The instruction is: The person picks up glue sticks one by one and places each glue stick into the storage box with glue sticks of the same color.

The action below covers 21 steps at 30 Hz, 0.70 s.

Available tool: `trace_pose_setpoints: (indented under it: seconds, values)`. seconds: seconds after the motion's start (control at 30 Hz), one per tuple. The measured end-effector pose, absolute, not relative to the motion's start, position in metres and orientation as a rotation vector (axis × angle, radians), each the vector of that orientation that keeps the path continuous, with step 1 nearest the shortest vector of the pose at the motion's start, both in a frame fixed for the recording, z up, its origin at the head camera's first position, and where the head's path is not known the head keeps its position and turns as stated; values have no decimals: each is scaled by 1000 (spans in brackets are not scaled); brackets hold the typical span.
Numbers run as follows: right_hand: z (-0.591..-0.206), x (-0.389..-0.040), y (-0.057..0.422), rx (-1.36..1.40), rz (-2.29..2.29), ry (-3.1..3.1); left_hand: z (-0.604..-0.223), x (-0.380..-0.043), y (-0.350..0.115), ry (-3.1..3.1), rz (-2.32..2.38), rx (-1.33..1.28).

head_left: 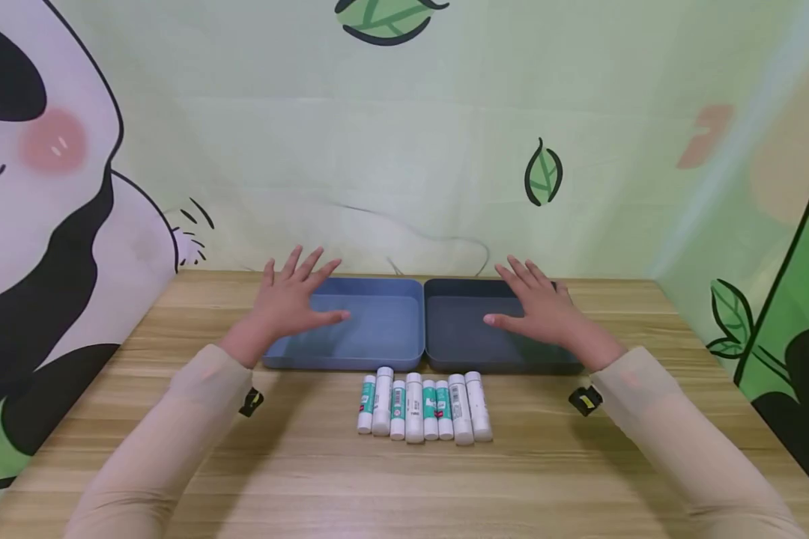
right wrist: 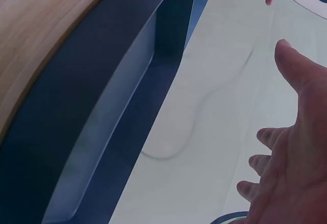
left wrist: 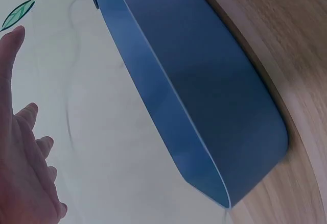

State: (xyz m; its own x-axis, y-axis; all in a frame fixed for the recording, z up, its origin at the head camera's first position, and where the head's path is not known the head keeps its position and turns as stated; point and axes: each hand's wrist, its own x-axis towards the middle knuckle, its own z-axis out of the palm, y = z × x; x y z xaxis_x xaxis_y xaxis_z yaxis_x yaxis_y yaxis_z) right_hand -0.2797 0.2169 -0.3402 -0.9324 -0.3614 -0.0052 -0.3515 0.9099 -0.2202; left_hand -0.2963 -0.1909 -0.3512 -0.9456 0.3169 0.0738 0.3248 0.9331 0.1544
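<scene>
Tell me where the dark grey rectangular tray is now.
In the head view, the dark grey tray lies right of centre, beside the blue rectangular tray.

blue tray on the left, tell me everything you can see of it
The blue tray is shallow and rectangular, with rounded corners, low walls and a smooth, matt, plastic-like surface. It lies flat, open side up, on the wooden table, its right side against or almost against the dark tray. The left hand hovers over its left end, apparently without touching.
</scene>
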Motion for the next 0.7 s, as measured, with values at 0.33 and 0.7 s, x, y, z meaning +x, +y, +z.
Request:
trace_pose_setpoints:
  seconds: [0.33, 0.7]
  values:
    - [-337, -257, 216, -619, -410, 3042, -354, -292, -205, -3045, -297, -445]
    - [-341, -238, 218, -585, -565, 3011, -356, -287, -225, -3035, -414, -407]
